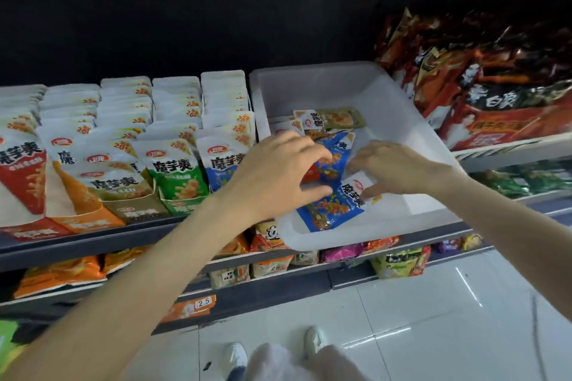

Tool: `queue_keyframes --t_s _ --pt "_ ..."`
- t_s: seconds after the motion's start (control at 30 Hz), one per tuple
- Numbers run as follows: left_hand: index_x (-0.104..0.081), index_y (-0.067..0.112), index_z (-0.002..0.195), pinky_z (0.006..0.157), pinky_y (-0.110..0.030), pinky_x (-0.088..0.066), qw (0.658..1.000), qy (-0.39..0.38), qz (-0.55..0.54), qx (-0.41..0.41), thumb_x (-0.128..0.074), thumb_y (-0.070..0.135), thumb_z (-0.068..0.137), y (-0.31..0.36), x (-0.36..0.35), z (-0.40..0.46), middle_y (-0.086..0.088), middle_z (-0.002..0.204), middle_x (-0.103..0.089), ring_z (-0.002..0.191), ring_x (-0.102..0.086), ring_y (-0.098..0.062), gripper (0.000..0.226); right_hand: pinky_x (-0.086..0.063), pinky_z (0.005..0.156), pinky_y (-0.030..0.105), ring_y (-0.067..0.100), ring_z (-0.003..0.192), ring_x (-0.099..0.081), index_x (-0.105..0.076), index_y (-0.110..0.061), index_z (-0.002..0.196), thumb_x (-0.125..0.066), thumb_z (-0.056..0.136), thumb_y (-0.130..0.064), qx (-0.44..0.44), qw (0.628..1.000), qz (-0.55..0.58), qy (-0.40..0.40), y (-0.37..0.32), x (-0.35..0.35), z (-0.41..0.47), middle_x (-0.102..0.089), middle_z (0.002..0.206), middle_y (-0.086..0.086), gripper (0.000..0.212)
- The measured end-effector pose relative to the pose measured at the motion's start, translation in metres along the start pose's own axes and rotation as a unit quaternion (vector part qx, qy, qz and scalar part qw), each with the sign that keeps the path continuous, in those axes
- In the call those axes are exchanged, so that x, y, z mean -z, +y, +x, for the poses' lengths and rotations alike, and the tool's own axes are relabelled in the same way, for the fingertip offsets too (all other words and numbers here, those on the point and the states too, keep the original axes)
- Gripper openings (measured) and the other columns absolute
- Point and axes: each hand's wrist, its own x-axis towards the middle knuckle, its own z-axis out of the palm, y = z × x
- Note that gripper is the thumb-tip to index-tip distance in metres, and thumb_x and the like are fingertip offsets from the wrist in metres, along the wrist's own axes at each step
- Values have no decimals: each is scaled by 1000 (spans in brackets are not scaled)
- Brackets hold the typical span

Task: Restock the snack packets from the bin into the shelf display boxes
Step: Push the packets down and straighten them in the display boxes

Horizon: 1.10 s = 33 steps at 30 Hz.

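Along the left half of the frame, five display boxes (102, 210) stand side by side on a dark shelf (93, 243), each filled with upright white-topped snack packets: red, orange, tan, green and blue fronts from left to right. The blue box (221, 170) sits furthest right, just beside the white bin (356, 235).

Rising from the lower left, the left forearm runs diagonally up and right, and the left hand (275, 173) reaches over the bin's left wall with its back to the camera. Its fingers are spread and bent over a crumpled blue packet (335, 158) that lies near the middle of the bin, long axis roughly up and down the frame; whether they actually grip it cannot be told.

Toward the bin's near edge lies another blue packet (334, 207), flat on the bottom, its long axis tilted from lower left to upper right, white top end pointing to the upper right. The right hand (399, 168), coming in from the right edge with the forearm sloping down to the right, has its curled fingertips on that white end, pinching it.

At the far side of the bin, a tan packet (332, 119) lies flat, long axis running left to right.

In the upper right, large red and black bags (483, 93) are stacked on a neighbouring shelf.
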Motion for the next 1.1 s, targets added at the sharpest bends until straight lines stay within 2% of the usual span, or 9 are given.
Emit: queue_keyframes --t_s 0.17,0.3,0.4,0.57,0.67,0.73,0.9,1.0,1.1 --pt "-45 23 133 102 -32 -30 978 -120 149 -87 -47 74 79 5 -34 59 4 131 -51 122 -42 -17 74 -36 90 30 22 120 -43 -47 -37 135 -71 79 -40 -3 997 29 -66 8 -6 8 -54 127 -4 61" --pt "-54 22 120 94 -33 -34 974 -151 157 -58 -45 82 71 2 -55 70 4 117 -59 111 -51 -19 78 -39 90 34 21 116 -48 -62 -27 117 -57 92 -27 -22 994 47 95 10 8 -7 -63 114 -1 26" --pt "-57 21 108 77 -34 -46 988 -155 9 -20 -54 68 80 1 -57 71 1 98 -65 90 -59 -23 54 -47 77 37 21 93 -61 -65 -22 100 -55 94 -30 -49 961 150 228 10 24 -33 -68 96 -1 14" --pt "-63 30 89 70 -30 -52 932 -58 -359 18 -70 26 85 2 -27 63 18 84 -69 78 -64 0 9 -47 64 14 1 67 -62 -66 -13 77 -65 88 -14 -71 751 546 365 0 59 -61 -67 69 -10 11" --pt "-67 18 86 63 -24 -47 945 22 -327 -5 -67 38 80 5 -3 52 13 80 -69 73 -63 -2 21 -48 62 18 8 64 -62 -65 -17 67 -63 82 -23 -59 631 725 269 -11 75 -61 -66 66 -4 16" --pt "-68 13 88 62 -32 -48 953 54 -297 1 -59 47 78 2 7 40 7 80 -69 71 -63 -10 37 -45 58 18 7 60 -60 -62 -23 58 -62 77 -29 -40 605 762 228 -20 84 -56 -63 62 -5 20" --pt "-64 21 89 59 -39 -51 936 154 -305 87 -68 44 80 -12 23 -4 3 77 -69 70 -65 -20 24 -47 61 15 2 68 -60 -62 -22 78 -66 82 -32 64 687 677 256 -47 113 -38 -65 70 -11 11" --pt "-56 30 85 61 -21 -53 909 225 -316 154 -74 34 78 -22 38 -32 26 83 -67 75 -66 0 19 -54 69 18 0 80 -66 -59 -19 90 -72 75 -26 114 782 561 247 -65 130 -21 -70 85 -10 21" --pt "-52 33 90 63 -10 -49 896 253 -307 196 -71 33 76 -34 43 -55 33 84 -63 78 -64 8 23 -58 63 28 4 78 -68 -57 -17 85 -73 81 -13 137 817 505 242 -86 133 5 -71 88 -2 17"
